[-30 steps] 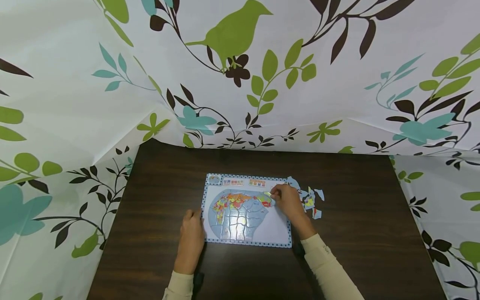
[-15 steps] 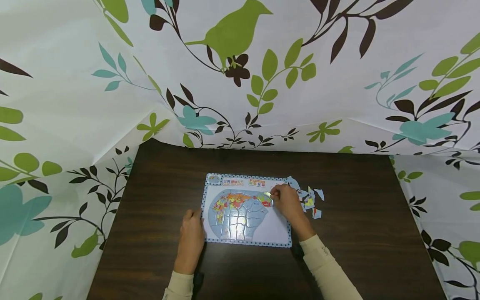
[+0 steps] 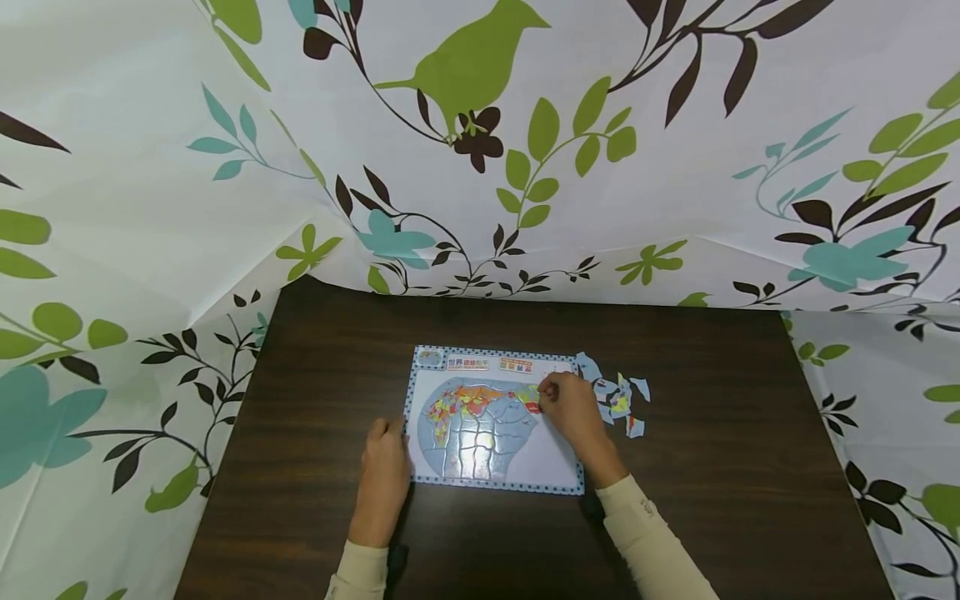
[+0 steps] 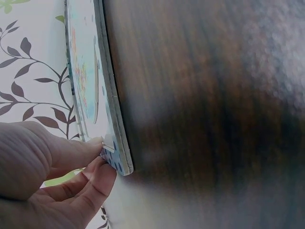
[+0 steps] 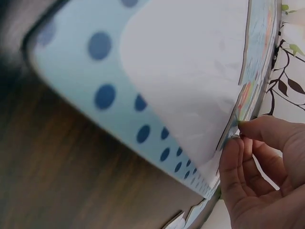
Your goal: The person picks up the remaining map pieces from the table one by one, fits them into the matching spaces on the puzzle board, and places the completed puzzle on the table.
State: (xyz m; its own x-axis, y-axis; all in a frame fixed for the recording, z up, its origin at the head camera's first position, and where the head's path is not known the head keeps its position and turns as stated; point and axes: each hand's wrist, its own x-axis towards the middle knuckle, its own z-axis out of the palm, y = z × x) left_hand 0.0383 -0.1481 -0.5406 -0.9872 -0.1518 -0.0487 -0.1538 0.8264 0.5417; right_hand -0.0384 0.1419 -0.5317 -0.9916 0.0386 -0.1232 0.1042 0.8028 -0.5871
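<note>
Fingers (image 5: 232, 164) of the right hand (image 3: 576, 410) are narrow, and together with the thumb they pinch what seems to be a small map piece (image 5: 233, 125), at the upper right side of the joined part of the world-map jigsaw (image 3: 476, 429). How much of this piece lies under the fingertips cannot be told. The jigsaw is inside the dotted border of the puzzle board (image 3: 551, 462), on the dark wooden table (image 3: 720, 467), and the right part of the board shows white without pieces. Other loose pieces (image 3: 619, 403) lie just beside the right edge.

For good fitting, it would be better to keep the piece flat, match its curved side and colours with the neighbour, and then press down lightly, so that joined pieces are not lifted.

The right forearm comes from the lower right, with the hand reaching inward over the board's edge. The left hand (image 3: 385, 462) grips the left edge, thumb on top of the border, which should help against sliding
</note>
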